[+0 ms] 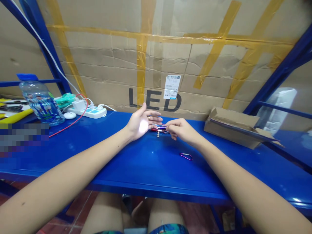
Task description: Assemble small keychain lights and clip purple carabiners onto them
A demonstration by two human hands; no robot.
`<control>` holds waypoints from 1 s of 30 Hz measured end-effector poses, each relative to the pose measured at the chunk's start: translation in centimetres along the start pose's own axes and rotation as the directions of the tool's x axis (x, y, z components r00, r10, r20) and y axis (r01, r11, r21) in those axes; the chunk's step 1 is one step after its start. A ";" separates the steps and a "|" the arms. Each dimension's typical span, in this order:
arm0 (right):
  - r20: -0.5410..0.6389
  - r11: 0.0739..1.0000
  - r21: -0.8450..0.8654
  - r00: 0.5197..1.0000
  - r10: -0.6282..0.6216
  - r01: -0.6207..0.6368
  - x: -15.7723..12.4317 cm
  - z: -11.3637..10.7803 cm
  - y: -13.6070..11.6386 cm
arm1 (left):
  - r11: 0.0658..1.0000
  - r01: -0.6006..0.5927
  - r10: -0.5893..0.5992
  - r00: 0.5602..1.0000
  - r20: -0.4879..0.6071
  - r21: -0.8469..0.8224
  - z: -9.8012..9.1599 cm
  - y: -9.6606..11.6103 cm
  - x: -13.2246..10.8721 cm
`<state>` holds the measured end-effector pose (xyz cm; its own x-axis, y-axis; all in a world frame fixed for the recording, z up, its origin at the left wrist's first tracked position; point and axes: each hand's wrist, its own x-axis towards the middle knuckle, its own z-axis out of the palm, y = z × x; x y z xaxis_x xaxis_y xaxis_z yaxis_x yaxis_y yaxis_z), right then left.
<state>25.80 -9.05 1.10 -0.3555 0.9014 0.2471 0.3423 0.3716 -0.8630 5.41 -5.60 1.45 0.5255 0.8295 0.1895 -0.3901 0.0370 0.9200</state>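
Toward the desk's (75,148) left end, near its far edge, stands a clear bottle (41,99) with a blue cap. Just right of it lie a green item (65,100), a round white item (69,115) and a white power strip (95,112) with plugs in it; a red cable (70,125) curves down from there. My left hand (139,125) is over the desk's far middle, fingers spread and clasping nothing, palm turned rightward with a bright patch of light on it. Just beyond its fingers, my right hand (181,129) pinches a slim purple-blue tube (161,128) between thumb and fingers. A red tube (154,130) shows close by it, with small silver pieces (158,134) just below. Nearer the desk's front edge, below my right hand, lies a purple carabiner (186,156). Toward the far right corner sits an open cardboard box (231,131), with a translucent plastic package (280,109) behind it.
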 end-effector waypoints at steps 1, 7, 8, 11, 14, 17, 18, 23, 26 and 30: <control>-0.003 1.000 0.002 1.000 0.003 -0.003 0.0 0.0 0.0 | 1.000 0.000 0.000 1.000 -0.001 0.000 0.0 0.0 0.0; -0.039 1.000 0.021 0.999 0.002 -0.001 0.0 0.0 -0.1 | 1.000 0.009 -0.009 1.000 0.002 -0.017 -0.1 -0.1 0.1; -0.050 1.000 0.010 0.999 0.006 -0.006 0.0 -0.1 -0.1 | 1.000 0.010 -0.010 1.000 0.003 -0.021 -0.2 -0.1 0.1; -0.090 1.000 -0.003 0.996 0.011 -0.011 0.1 -0.1 -0.3 | 1.000 0.014 -0.014 1.000 -0.005 -0.022 -0.2 -0.1 0.1; -0.124 1.000 0.010 0.992 -0.001 0.003 0.1 -0.2 -0.3 | 1.000 0.013 -0.013 1.000 -0.010 -0.015 -0.2 -0.2 0.1; -0.128 1.000 0.004 0.992 0.003 -0.003 0.1 -0.3 -0.4 | 1.000 0.015 -0.015 1.000 -0.008 -0.018 -0.2 -0.2 0.1; -0.128 1.000 0.000 0.992 0.007 -0.007 0.1 -0.3 -0.4 | 1.000 0.017 -0.017 1.000 -0.008 -0.021 -0.2 -0.2 0.1; -0.139 1.000 -0.002 0.990 0.004 -0.005 0.1 -0.2 -0.5 | 0.999 0.019 -0.020 1.000 -0.009 -0.034 -0.2 -0.1 0.0; -0.143 1.000 -0.013 0.990 0.011 -0.013 0.0 -0.1 -0.7 | 0.999 0.022 -0.023 1.000 -0.009 -0.027 -0.2 0.1 0.0; -0.137 1.000 -0.008 0.990 0.018 -0.019 0.0 -0.2 -0.9 | 1.000 0.013 -0.013 1.000 0.004 -0.018 -0.3 0.1 0.0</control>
<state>25.62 -9.36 1.96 -0.2267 0.9299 0.2895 0.3557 0.3558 -0.8642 5.18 -5.40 1.50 0.5332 0.8269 0.1787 -0.3966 0.0578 0.9162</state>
